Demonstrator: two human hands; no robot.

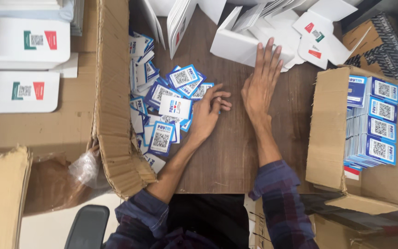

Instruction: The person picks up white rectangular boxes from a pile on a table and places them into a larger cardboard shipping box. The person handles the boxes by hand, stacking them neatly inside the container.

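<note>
Sorting step, by the look of it: left hand (207,114), fingers loosely curled, rests on the loose heap of blue-and-white printed cards (169,108) by the brown wooden table's (229,152) left edge, holding nothing; right hand (260,85) lies flat and open mid-table, fingertips touching a folded white cardboard box (242,44); a clean pinch on one card seems needed.

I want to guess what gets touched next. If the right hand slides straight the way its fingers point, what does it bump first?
The right hand points up the table, and its fingertips already seem to reach the white folded box. That box comes first, though whether they truly touch is hard to tell.
</note>
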